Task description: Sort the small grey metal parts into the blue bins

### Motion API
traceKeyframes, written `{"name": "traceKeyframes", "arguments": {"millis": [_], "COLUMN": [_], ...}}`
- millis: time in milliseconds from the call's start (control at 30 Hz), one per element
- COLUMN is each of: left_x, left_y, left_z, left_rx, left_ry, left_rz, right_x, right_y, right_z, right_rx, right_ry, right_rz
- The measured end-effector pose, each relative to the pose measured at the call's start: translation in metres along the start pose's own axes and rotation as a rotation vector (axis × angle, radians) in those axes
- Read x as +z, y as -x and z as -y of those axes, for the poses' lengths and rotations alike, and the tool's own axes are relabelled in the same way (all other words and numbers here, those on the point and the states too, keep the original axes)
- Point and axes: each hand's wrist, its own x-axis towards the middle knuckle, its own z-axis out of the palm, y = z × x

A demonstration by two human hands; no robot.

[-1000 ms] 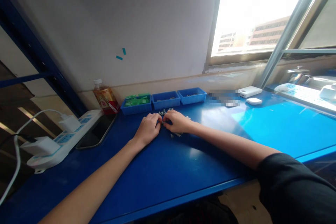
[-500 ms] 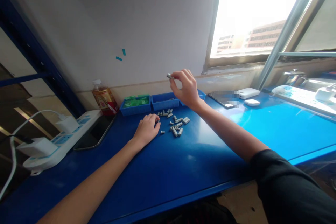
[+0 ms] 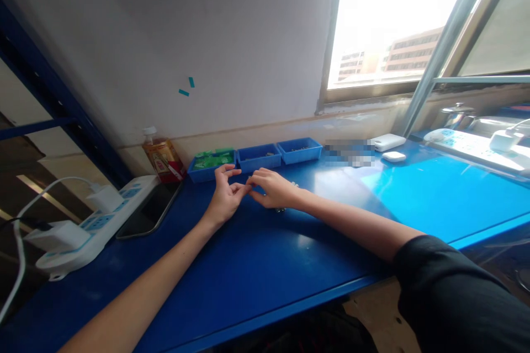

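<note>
My left hand rests on the blue table with thumb and forefinger raised and apart. Its lower fingers reach right and touch the fingertips of my right hand. The right hand's fingers are curled and pinched together where the hands meet; what they hold is too small to make out. It lies over a scatter of small metal parts, most of them hidden. Behind the hands stand three blue trays: the left tray holds green pieces, the middle tray and the right tray hold a few small parts.
A bottle stands left of the trays. A white power strip with plugged chargers and a dark phone lie at the left. A white power bank and a small white case sit under the window on the right.
My right hand, lifted half a second ago with a small metal part in its fingers, has come back down to meet my left hand. The left hand's fingers have opened.
</note>
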Motion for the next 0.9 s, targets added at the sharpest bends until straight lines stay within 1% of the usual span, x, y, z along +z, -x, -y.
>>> {"name": "traceKeyframes", "arguments": {"millis": [67, 133, 167, 200, 233, 300, 333, 367, 400, 433, 467, 500, 567, 633, 700, 800, 900], "left_x": [0.001, 0.0, -0.001, -0.001, -0.002, -0.003, -0.002, -0.001, 0.001, 0.003, 0.005, 0.007, 0.01, 0.012, 0.013, 0.013, 0.012], "left_y": [0.001, 0.001, 0.002, 0.003, 0.004, 0.008, 0.01, 0.012, 0.013, 0.015, 0.016, 0.017, 0.019, 0.02, 0.021, 0.021, 0.021], "left_z": [-0.003, -0.003, -0.003, -0.002, -0.003, -0.005, -0.007, -0.01, -0.013, -0.015, -0.017, -0.018, -0.019, -0.018, -0.019, -0.022, -0.022], "left_rx": [-0.001, -0.021, -0.028, -0.02, 0.008, 0.117, 0.178, 0.228, 0.261, 0.279, 0.288, 0.29, 0.286, 0.282, 0.295, 0.323, 0.319], "left_ry": [0.002, -0.028, -0.076, -0.154, -0.254, -0.477, -0.57, -0.64, -0.689, -0.726, -0.753, -0.771, -0.78, -0.767, -0.768, -0.81, -0.825], "left_rz": [0.014, 0.036, 0.059, 0.092, 0.143, 0.286, 0.363, 0.429, 0.478, 0.509, 0.519, 0.518, 0.489, 0.461, 0.473, 0.514, 0.506], "right_x": [-0.009, -0.02, -0.026, -0.034, -0.042, -0.057, -0.063, -0.067, -0.069, -0.07, -0.069, -0.067, -0.06, -0.052, -0.044, -0.034, -0.026], "right_y": [-0.001, -0.004, -0.005, -0.006, -0.007, -0.004, 0.0, 0.005, 0.012, 0.018, 0.025, 0.031, 0.038, 0.039, 0.036, 0.03, 0.028], "right_z": [0.001, -0.004, -0.009, -0.016, -0.025, -0.047, -0.058, -0.067, -0.073, -0.075, -0.074, -0.07, -0.054, -0.034, -0.016, -0.002, 0.0], "right_rx": [-0.026, -0.037, -0.014, 0.041, 0.126, 0.372, 0.503, 0.615, 0.691, 0.733, 0.741, 0.72, 0.633, 0.527, 0.436, 0.378, 0.375], "right_ry": [0.011, 0.078, 0.127, 0.183, 0.244, 0.363, 0.412, 0.444, 0.452, 0.441, 0.414, 0.373, 0.289, 0.218, 0.162, 0.098, 0.053], "right_rz": [-0.029, -0.066, -0.101, -0.154, -0.215, -0.32, -0.319, -0.285, -0.232, -0.169, -0.113, -0.066, 0.012, 0.09, 0.163, 0.2, 0.166]}}
